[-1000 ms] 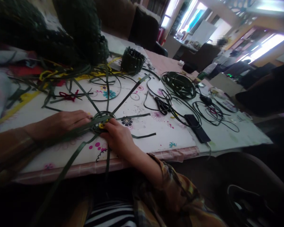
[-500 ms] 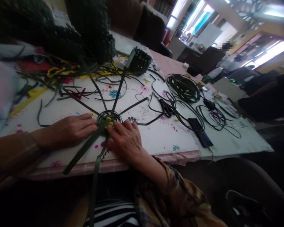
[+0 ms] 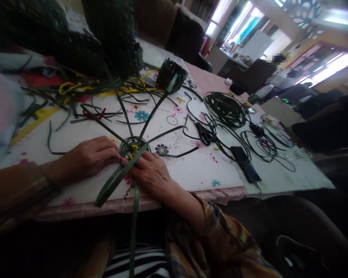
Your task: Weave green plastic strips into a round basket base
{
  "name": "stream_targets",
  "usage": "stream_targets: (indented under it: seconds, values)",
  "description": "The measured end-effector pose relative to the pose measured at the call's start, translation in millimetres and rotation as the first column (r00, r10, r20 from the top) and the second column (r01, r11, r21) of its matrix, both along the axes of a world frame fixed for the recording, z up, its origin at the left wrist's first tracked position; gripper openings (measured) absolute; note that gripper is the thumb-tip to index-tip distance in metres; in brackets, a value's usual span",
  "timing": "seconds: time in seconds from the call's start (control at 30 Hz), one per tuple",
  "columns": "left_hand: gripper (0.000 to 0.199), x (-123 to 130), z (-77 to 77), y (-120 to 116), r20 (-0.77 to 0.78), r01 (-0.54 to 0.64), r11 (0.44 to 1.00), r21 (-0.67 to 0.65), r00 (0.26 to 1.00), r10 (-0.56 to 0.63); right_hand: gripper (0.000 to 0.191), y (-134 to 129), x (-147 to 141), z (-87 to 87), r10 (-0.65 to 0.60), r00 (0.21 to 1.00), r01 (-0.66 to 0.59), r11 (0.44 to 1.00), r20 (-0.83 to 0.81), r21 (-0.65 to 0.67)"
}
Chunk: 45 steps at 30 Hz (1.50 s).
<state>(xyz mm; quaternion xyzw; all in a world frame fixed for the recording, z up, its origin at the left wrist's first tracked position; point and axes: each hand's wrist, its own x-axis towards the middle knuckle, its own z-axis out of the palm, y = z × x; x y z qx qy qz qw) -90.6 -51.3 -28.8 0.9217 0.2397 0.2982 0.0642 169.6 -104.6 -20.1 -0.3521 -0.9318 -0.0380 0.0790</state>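
A small round weave of dark green strips lies near the table's front edge, with yellow ties at its centre. Several flat strips spread out from it like spokes. My left hand is closed at its left rim, thumb and fingertips pinched on the edge. From the right, my right hand presses on the near side, its fingers closed on a green strip. A broad looped strip passes over the weave and bends toward me. Another long strip hangs over the table edge. Both hands' fingertips are partly hidden.
A small woven green basket stands behind. To the right lie a coil of green strip, black-handled scissors and a dark phone-like slab. Large dark woven pieces and yellow strips fill the back left.
The looped strip has swung so its upper end crosses the weave to the right. The hanging strip has shifted right. My hands have drawn closer together at the near side.
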Motion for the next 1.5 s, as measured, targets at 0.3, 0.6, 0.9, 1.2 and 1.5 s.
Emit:
stream_targets:
  seconds: [0.3,0.6,0.9,1.2,1.5]
  values:
    - [0.047,-10,8.8,-6,-0.137,-0.362,0.914,-0.184,0.93,0.341,0.031,-3,-4,10.9,0.018,0.998,-0.015,0.999,0.066,-0.046]
    - [0.038,16,44.8,-8,-0.493,-0.648,0.673,-0.356,0.742,0.453,0.025,-3,-8,14.1,0.025,0.998,-0.022,0.998,0.05,-0.063]
    - [0.031,24,47.2,-2,-0.551,-0.681,0.627,-0.378,0.71,0.438,0.028,-2,-12,17.0,0.054,0.998,-0.051,0.996,0.04,-0.079]
    - [0.023,25,50.7,14,-0.609,-0.697,0.586,-0.413,0.69,0.391,0.025,7,-14,20.6,0.119,0.99,-0.112,0.988,0.071,-0.107]
    - [0.022,25,56.0,17,-0.654,-0.694,0.671,-0.259,0.638,0.407,0.027,7,-16,26.4,0.114,0.991,-0.105,0.989,0.074,-0.107]
